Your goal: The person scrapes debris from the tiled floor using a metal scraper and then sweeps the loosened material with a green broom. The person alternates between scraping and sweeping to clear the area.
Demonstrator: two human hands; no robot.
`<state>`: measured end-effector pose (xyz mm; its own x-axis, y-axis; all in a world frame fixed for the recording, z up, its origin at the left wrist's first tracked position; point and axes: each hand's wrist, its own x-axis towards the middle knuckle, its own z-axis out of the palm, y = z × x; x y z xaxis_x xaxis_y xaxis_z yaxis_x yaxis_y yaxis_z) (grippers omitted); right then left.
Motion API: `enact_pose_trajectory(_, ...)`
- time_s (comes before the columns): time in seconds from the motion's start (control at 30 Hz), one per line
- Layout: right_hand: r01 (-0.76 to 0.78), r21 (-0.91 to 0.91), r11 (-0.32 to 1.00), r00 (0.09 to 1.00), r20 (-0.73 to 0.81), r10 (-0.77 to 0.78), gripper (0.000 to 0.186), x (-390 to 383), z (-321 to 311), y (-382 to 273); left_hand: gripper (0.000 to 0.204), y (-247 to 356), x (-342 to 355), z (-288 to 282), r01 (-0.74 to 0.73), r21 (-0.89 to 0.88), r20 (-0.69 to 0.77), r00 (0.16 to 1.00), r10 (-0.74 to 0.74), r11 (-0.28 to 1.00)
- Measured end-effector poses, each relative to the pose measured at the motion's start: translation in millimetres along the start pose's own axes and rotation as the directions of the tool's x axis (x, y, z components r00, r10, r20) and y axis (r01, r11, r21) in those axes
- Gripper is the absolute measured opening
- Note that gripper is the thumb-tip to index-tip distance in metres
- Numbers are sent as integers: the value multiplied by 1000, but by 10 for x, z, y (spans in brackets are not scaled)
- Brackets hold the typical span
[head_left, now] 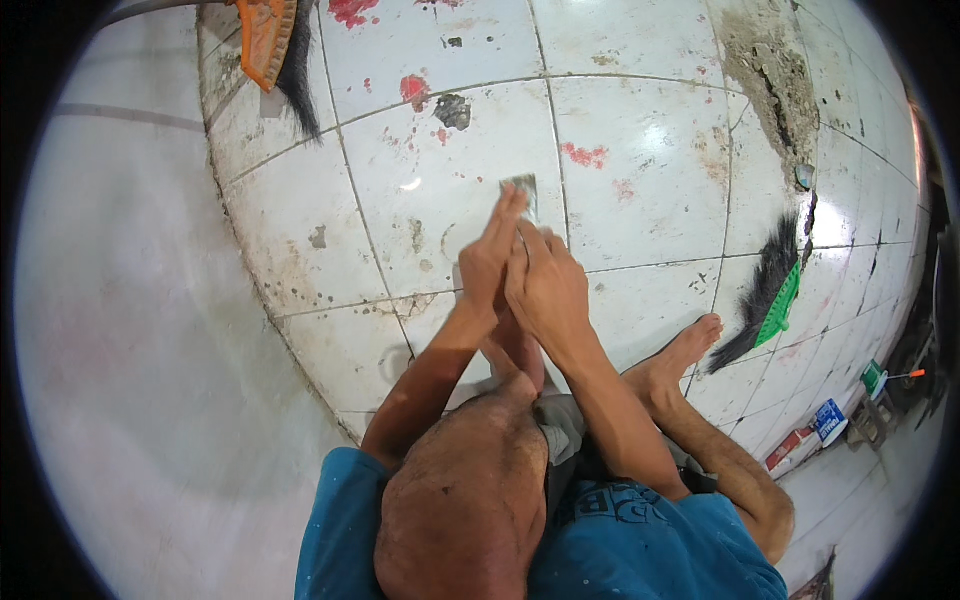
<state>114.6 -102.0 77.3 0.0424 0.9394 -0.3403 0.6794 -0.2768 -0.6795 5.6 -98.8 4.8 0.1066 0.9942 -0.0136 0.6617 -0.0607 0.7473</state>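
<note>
A small flat greyish piece (530, 200), perhaps a blade or scraper, lies against the white tiled floor (640, 120) ahead of me. My left hand (486, 262) presses on it with its fingers held straight and together. Right beside it, my right hand (550, 285) is closed, its fingers bent round the piece's near end. Most of what lies under both hands is hidden, so I cannot make out a handle. My bare foot (518, 350) rests just behind the hands.
A green brush head with black bristles (770, 285) lies at right; an orange one (266, 45) lies far left. Red stains, chips and a broken crack (775, 90) mark the tiles. A pale wall (150, 280) rises at left. Tubs (828, 422) stand at far right.
</note>
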Motion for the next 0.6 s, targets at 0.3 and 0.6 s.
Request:
enact_pose_trajectory(0.3, 85, -256, 963, 996, -10, -90, 37, 623, 141, -359, 58, -351, 515, 9, -33, 143, -78, 996, 45, 989)
enact_pose_trajectory(0.6, 32, -263, 964, 998, -49, -46, 34, 842, 187, -426, 56, -390, 777, -5, 89, -37, -33, 995, -91, 995)
